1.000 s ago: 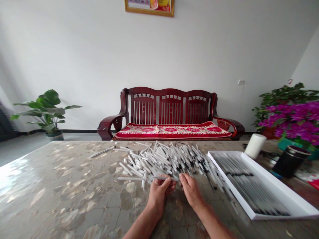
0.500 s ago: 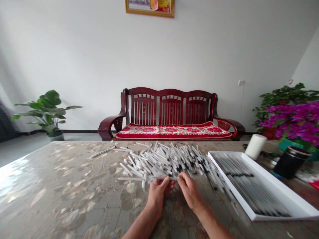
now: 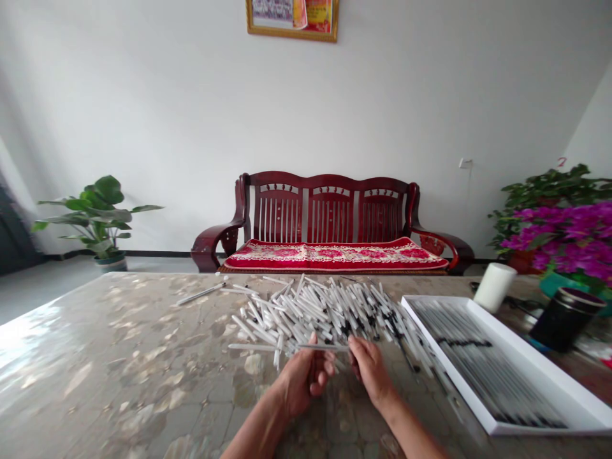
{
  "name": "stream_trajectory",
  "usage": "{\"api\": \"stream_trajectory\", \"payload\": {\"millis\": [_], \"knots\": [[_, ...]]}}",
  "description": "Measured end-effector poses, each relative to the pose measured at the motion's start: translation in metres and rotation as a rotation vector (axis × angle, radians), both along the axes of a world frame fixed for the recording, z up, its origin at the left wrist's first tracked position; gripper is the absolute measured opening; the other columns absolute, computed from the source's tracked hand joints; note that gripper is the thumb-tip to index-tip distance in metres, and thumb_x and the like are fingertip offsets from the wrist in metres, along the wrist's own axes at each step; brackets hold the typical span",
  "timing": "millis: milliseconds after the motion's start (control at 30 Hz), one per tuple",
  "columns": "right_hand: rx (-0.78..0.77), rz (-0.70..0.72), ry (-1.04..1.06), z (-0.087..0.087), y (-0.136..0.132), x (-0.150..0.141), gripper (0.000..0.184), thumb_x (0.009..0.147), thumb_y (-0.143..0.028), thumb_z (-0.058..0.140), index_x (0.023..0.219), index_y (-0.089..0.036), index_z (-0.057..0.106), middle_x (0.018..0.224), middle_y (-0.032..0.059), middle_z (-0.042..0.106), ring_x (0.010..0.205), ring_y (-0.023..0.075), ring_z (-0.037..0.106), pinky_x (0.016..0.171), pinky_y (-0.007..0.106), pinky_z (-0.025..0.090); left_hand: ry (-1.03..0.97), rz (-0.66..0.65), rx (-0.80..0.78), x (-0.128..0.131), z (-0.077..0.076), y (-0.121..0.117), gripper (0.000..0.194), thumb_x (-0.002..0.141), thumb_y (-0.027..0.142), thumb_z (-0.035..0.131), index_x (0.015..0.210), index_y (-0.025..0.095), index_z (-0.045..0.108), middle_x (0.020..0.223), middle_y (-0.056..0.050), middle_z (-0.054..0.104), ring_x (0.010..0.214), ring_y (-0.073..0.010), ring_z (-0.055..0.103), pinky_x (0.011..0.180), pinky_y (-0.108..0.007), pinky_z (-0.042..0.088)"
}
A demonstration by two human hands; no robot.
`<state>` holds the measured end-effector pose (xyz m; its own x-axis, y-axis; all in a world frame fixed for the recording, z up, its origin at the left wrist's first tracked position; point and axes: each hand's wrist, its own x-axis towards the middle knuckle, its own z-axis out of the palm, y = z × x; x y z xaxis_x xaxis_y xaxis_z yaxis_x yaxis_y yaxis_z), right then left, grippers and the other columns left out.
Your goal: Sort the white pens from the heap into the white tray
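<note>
My left hand point(image 3: 303, 382) and my right hand point(image 3: 370, 373) hold a thin white pen tube point(image 3: 322, 347) level between their fingertips, just in front of the pile. The heap of white pens with black parts point(image 3: 315, 315) lies criss-crossed on the stone-patterned table point(image 3: 119, 331). A single tube lies by itself along the pile's near left edge. Another loose pen point(image 3: 201, 294) lies at the far left of the heap. My right hand's knuckles are close to the pile's near edge.
To the right, a white tray point(image 3: 447, 366) holds pens lined up side by side. Beyond it stand a white cylinder point(image 3: 495, 287) and a black cup point(image 3: 567, 319). A potted magenta flower plant point(image 3: 568, 242) is at the far right, with a red wooden bench behind the table.
My left hand has turned, showing more of its inner side, with the tube still between both hands. The whole scene sits slightly lower in the view, so my head has tilted up a little.
</note>
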<state>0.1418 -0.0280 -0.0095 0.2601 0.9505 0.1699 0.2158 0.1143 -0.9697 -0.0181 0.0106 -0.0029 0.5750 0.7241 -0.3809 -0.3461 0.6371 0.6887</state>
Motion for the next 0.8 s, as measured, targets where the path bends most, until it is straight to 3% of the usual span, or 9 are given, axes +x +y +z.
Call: {"api": "stream_trajectory", "payload": {"millis": [67, 133, 200, 267, 367, 433, 600, 800], "knots": [[0.059, 0.017, -0.072, -0.002, 0.002, 0.001, 0.05, 0.087, -0.063, 0.047, 0.054, -0.026, 0.045, 0.049, -0.0023, 0.048, 0.048, 0.0168, 0.046, 0.046, 0.028, 0.035, -0.013, -0.163, -0.04, -0.004, -0.001, -0.001, 0.047, 0.086, 0.051, 0.065, 0.068, 0.008, 0.069, 0.046, 0.0, 0.056, 0.028, -0.001, 0.035, 0.028, -0.012, 0.016], [0.078, 0.032, -0.131, -0.006, 0.004, 0.002, 0.048, 0.093, -0.06, 0.042, 0.061, -0.025, 0.052, 0.053, -0.0017, 0.052, 0.051, 0.0173, 0.051, 0.05, 0.027, 0.039, -0.041, -0.209, -0.031, -0.006, -0.002, -0.002, 0.041, 0.083, 0.047, 0.072, 0.071, 0.008, 0.07, 0.046, 0.001, 0.055, 0.029, -0.0004, 0.035, 0.03, -0.011, 0.019], [0.102, 0.009, -0.257, -0.01, 0.006, 0.003, 0.044, 0.096, -0.053, 0.039, 0.073, -0.023, 0.061, 0.063, 0.0008, 0.061, 0.06, 0.0185, 0.058, 0.057, 0.027, 0.043, -0.071, -0.11, 0.004, -0.005, -0.003, -0.001, 0.034, 0.077, 0.04, 0.08, 0.07, 0.009, 0.069, 0.048, 0.001, 0.057, 0.032, -0.0012, 0.04, 0.031, -0.011, 0.024], [0.123, -0.032, -0.461, -0.01, 0.007, 0.004, 0.032, 0.096, -0.041, 0.045, 0.086, -0.022, 0.068, 0.081, 0.0045, 0.069, 0.077, 0.0206, 0.065, 0.069, 0.027, 0.046, -0.115, 0.089, 0.035, -0.004, -0.002, 0.002, 0.027, 0.074, 0.033, 0.083, 0.069, 0.012, 0.067, 0.053, 0.001, 0.061, 0.037, -0.0024, 0.046, 0.034, -0.011, 0.033], [0.054, -0.042, -0.748, -0.007, 0.009, 0.004, 0.024, 0.09, -0.02, 0.051, 0.097, -0.025, 0.074, 0.1, 0.0054, 0.07, 0.093, 0.0206, 0.067, 0.077, 0.026, 0.045, -0.168, 0.39, 0.045, -0.002, 0.0, 0.011, 0.016, 0.077, 0.02, 0.081, 0.073, 0.014, 0.066, 0.062, 0.002, 0.066, 0.047, -0.0045, 0.057, 0.046, -0.012, 0.048], [-0.009, -0.034, -0.878, -0.003, 0.009, 0.003, 0.026, 0.087, -0.016, 0.055, 0.1, -0.028, 0.075, 0.103, 0.0043, 0.069, 0.093, 0.0196, 0.067, 0.076, 0.025, 0.045, -0.163, 0.507, 0.034, -0.002, 0.001, 0.014, 0.013, 0.077, 0.015, 0.08, 0.075, 0.015, 0.066, 0.062, 0.003, 0.065, 0.05, -0.0058, 0.061, 0.049, -0.013, 0.051], [-0.058, -0.033, -1.022, 0.001, 0.01, -0.003, 0.023, 0.088, -0.017, 0.063, 0.103, -0.029, 0.074, 0.103, 0.0025, 0.068, 0.093, 0.0186, 0.068, 0.073, 0.024, 0.046, -0.141, 0.605, 0.059, -0.002, -0.005, 0.016, 0.021, 0.068, 0.018, 0.087, 0.077, 0.014, 0.068, 0.068, 0.0, 0.07, 0.056, -0.0081, 0.064, 0.05, -0.015, 0.052], [-0.07, -0.09, -1.173, 0.001, 0.008, -0.005, 0.014, 0.089, -0.013, 0.061, 0.093, -0.023, 0.07, 0.103, 0.0045, 0.069, 0.093, 0.0186, 0.069, 0.07, 0.024, 0.045, -0.11, 0.668, 0.101, 0.0, -0.011, 0.017, 0.04, 0.053, 0.027, 0.095, 0.08, 0.015, 0.069, 0.074, -0.001, 0.074, 0.06, -0.0106, 0.067, 0.054, -0.018, 0.053]]}}
